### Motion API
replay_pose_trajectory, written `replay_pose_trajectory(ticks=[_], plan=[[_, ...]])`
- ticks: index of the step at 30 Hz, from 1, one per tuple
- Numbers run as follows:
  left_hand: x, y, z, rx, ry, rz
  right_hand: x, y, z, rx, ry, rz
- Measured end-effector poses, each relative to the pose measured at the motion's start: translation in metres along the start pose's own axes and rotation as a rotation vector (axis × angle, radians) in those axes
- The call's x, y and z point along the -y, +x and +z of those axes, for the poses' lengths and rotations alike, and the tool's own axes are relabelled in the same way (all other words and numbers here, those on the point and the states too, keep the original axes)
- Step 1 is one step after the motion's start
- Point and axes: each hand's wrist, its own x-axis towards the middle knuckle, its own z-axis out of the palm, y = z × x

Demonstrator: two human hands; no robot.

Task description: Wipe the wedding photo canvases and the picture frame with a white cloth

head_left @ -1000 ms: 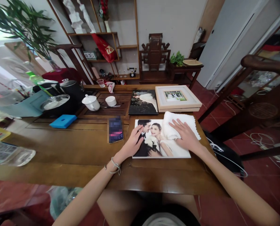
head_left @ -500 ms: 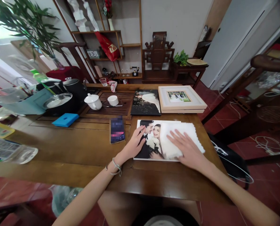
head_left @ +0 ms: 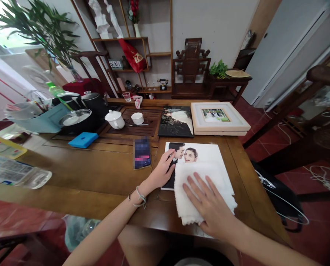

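Observation:
A large wedding photo print (head_left: 206, 153) lies flat on the wooden table (head_left: 92, 170) near its front edge. My right hand (head_left: 209, 203) lies flat, fingers spread, on a white cloth (head_left: 200, 181) that covers the print's lower half and hangs over its near edge. My left hand (head_left: 162, 171) rests on the print's left edge with fingers bent, holding it down. A phone (head_left: 142, 153) lies just left of the print.
Behind the print lie a dark photo panel (head_left: 176, 121) and a white framed picture (head_left: 218, 117). A tea tray holds a white teapot (head_left: 115, 119) and cup (head_left: 137, 118). A blue box (head_left: 83, 139), pots and a plastic container (head_left: 29, 176) sit at left. Cables trail on the floor at right.
My right hand has dragged the white cloth from the print's upper right down toward me to its lower edge. The left hand has stayed on the print's left edge.

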Motion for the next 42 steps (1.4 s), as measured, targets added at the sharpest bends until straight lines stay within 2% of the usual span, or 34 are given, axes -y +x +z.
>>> replay_pose_trajectory(ticks=[3, 7, 9, 11, 13, 16, 18, 20, 22, 24, 26, 29, 33, 35, 38, 42], plan=[[0.001, 0.000, 0.000, -0.005, -0.001, 0.016, -0.024, 0.004, -0.003, 0.024, 0.012, 0.011], [0.002, 0.000, 0.001, -0.011, 0.003, 0.040, -0.084, 0.048, -0.011, 0.002, -0.037, 0.254], [0.003, 0.000, 0.001, -0.019, 0.000, 0.039, -0.096, 0.072, -0.014, -0.001, -0.079, 0.359], [0.003, 0.001, 0.001, -0.027, -0.001, 0.035, -0.086, 0.086, -0.013, 0.006, -0.135, 0.412], [0.004, 0.001, 0.001, -0.031, -0.002, 0.031, -0.056, 0.085, -0.008, 0.010, -0.181, 0.391], [0.006, 0.001, 0.001, -0.029, -0.015, 0.030, -0.003, 0.060, 0.001, 0.019, -0.167, 0.221], [0.007, 0.001, 0.002, -0.029, -0.028, 0.031, 0.018, 0.039, 0.003, 0.002, -0.130, 0.119], [0.008, 0.001, 0.002, -0.034, -0.038, 0.032, 0.018, 0.025, 0.001, 0.005, -0.080, 0.051], [0.008, 0.001, 0.003, -0.043, -0.047, 0.026, 0.001, 0.023, -0.004, 0.012, -0.051, 0.061], [0.008, 0.001, 0.003, -0.046, -0.051, 0.018, -0.021, 0.033, -0.008, -0.014, -0.074, 0.163], [0.009, 0.001, 0.003, -0.047, -0.055, 0.015, -0.030, 0.049, -0.009, -0.045, -0.127, 0.292], [0.010, 0.001, 0.002, -0.056, -0.066, 0.015, -0.010, 0.069, -0.004, -0.033, -0.183, 0.338], [0.009, 0.000, -0.002, -0.067, -0.095, 0.030, 0.044, 0.065, 0.003, -0.025, -0.189, 0.171], [0.006, 0.000, -0.004, -0.083, -0.107, 0.044, 0.053, 0.052, 0.002, -0.023, -0.130, 0.079], [-0.001, 0.002, -0.005, -0.116, -0.097, 0.051, 0.031, 0.031, -0.001, -0.021, 0.002, 0.020], [-0.008, 0.005, -0.004, -0.158, -0.070, 0.040, -0.034, 0.017, -0.005, -0.115, 0.063, 0.158]])
